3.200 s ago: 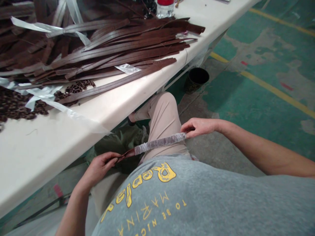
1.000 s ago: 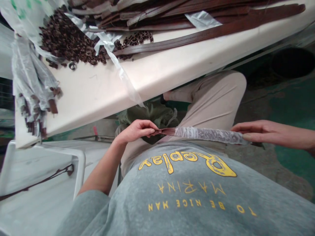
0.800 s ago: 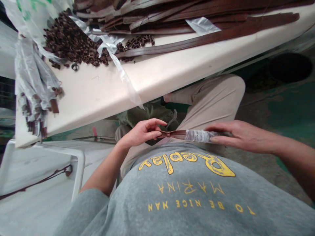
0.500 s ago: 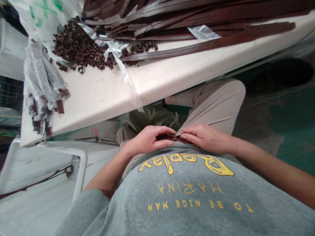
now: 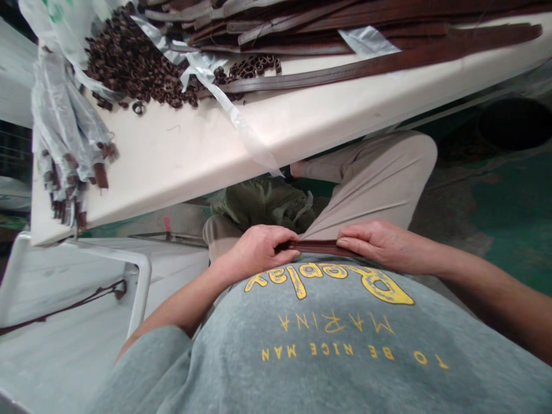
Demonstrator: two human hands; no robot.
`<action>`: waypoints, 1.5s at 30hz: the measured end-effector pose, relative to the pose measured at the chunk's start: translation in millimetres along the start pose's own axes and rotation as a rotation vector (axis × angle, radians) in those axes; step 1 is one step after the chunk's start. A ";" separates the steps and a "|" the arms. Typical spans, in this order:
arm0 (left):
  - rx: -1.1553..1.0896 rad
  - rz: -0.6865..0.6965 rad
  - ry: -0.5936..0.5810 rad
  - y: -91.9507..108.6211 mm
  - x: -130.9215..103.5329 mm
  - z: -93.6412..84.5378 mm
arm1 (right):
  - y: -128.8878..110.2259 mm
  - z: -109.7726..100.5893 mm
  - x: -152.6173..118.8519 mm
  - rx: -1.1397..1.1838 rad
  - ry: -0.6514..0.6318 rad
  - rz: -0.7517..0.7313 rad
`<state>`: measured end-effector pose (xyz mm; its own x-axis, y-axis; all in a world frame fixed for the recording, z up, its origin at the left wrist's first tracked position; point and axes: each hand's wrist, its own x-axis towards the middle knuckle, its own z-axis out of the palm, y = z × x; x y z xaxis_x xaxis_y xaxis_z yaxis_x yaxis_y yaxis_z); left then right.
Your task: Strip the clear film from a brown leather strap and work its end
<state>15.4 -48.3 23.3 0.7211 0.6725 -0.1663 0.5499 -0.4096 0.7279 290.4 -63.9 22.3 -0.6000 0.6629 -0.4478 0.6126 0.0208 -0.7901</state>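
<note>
White table [image 5: 181, 155] fills the upper half, edge running from 8 o'clock up to 3 o'clock. On it, at 12–2 o'clock, a big pile of brown straps [image 5: 345, 29], longest one lying along the table edge. At 11 o'clock a heap of small brown loops [image 5: 129, 63], w/ clear plastic strip [image 5: 241, 126] trailing from it over the table edge toward centre. At 9 o'clock, a bundle of plastic-wrapped straps [image 5: 64, 144] hangs off the table's left end. White frame [image 5: 138, 287] at 8 o'clock below it. Dark round bin [image 5: 513, 123] on the green floor at 3 o'clock.

Grey shirt w/ yellow lettering covers the bottom; beige trouser leg [image 5: 379, 178] above it, right of centre.

Centre: brown strap [image 5: 317, 247] lies flat across the lap, just above the shirt print. Left hand [image 5: 259, 253] is closed on its left end, fingers curled over it. Right hand [image 5: 379, 247] is pinched on its right end, fingers flat along the strap. Hands near each other, only a short bare bit of strap btw them.
</note>
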 end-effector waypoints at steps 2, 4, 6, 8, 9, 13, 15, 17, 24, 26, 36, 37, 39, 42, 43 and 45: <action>-0.036 -0.055 0.024 -2.4 -4.7 -2.6 | 6.5 -5.3 -6.1 0.019 0.007 0.030; -0.084 -0.093 0.030 -4.2 -6.3 -4.3 | 10.4 -8.3 -8.5 0.002 0.034 0.039; -0.148 -0.118 0.045 -4.4 -5.0 -4.8 | 10.6 -8.2 -6.6 -0.020 0.065 0.024; -0.200 -0.131 0.060 -2.7 -2.5 -4.4 | 8.3 -5.5 -1.2 0.005 0.064 0.005; -0.226 -0.132 0.059 -1.4 -1.3 -3.9 | 6.8 -3.7 2.2 0.032 0.044 -0.003; -0.497 -0.202 0.046 1.7 0.0 -0.3 | 3.6 1.8 13.3 0.113 0.008 -0.022; -0.723 -0.292 0.059 0.1 -1.3 2.1 | 4.2 1.8 15.2 0.114 0.037 -0.026; -0.877 -0.378 0.079 -3.2 -2.8 4.8 | 5.4 0.6 14.9 0.108 0.051 -0.025; -1.041 -0.483 0.177 -19.1 -9.5 14.3 | 9.7 -1.6 9.2 0.111 -0.010 -0.034; -1.107 -0.515 0.233 -22.6 -12.4 16.7 | 11.2 -1.4 8.8 0.108 -0.005 -0.042; -1.322 -0.509 0.260 -16.6 -11.4 24.1 | 12.0 10.2 11.4 -0.111 0.426 -0.239; -1.349 -0.502 0.245 -15.5 -10.8 25.8 | 11.7 12.0 10.7 -0.209 0.521 -0.310; -1.358 -0.451 0.236 -12.7 -10.2 29.2 | 10.9 15.2 9.8 -0.422 0.671 -0.428; -1.294 -0.299 0.256 -6.4 -10.5 31.9 | 9.4 19.8 11.1 -0.658 0.795 -0.532; -1.269 -0.257 0.254 -4.0 -10.7 31.8 | 9.0 21.2 12.1 -0.700 0.812 -0.558; -1.226 -0.210 0.253 -0.1 -10.9 30.4 | 8.7 23.7 14.5 -0.748 0.828 -0.602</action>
<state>20.3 -74.4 4.8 0.4927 0.8093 -0.3199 -0.2035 0.4645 0.8618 274.8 -71.9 -1.0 -0.5494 0.6640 0.5072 0.6580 0.7179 -0.2271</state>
